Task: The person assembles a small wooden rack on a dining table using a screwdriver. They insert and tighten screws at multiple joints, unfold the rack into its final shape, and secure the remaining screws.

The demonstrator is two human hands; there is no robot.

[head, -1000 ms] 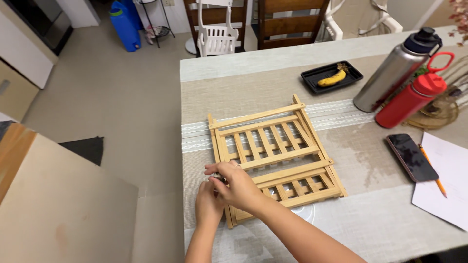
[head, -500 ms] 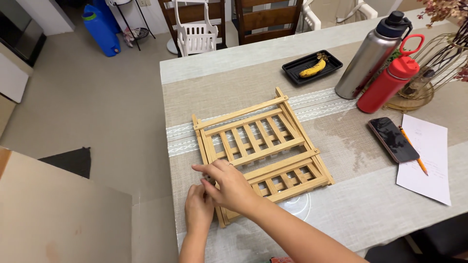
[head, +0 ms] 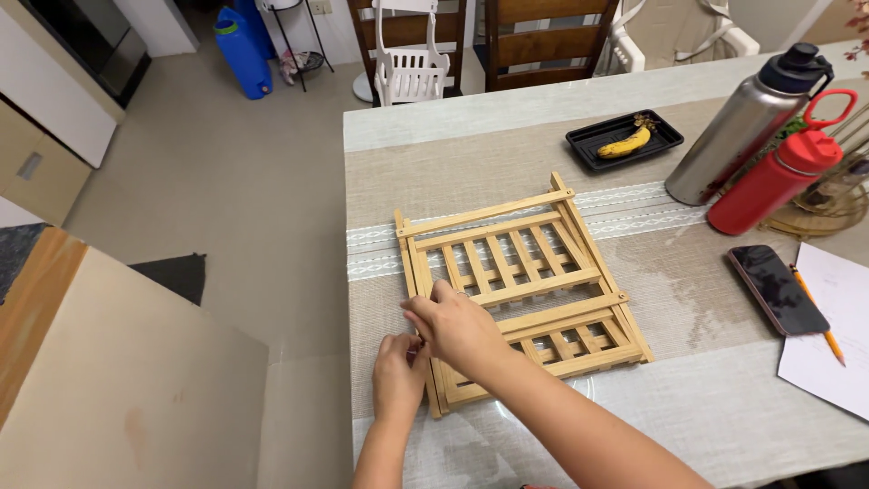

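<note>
I see a folded, slatted light-wood rack (head: 520, 290) lying flat on the beige woven runner (head: 471, 167) of the counter (head: 724, 426). Left hand (head: 398, 371) at the rack's near left rail, fingertips pinched on it. Right hand (head: 457, 326) rests over the same corner, fingers curled; whether its grip clamps the wood, I cannot tell. Black phone (head: 778, 290) lies well to the right.

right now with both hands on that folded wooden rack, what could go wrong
1. Both hands, left hand and right hand, sit at the near-left corner of the folded wooden rack, where slats overlap; fingers could get pinched if the frames shift.
2. That corner lies close to the table edge, so a pull that way might slide the rack off.
3. Swinging it open could perhaps knock the phone or red bottle.
</note>
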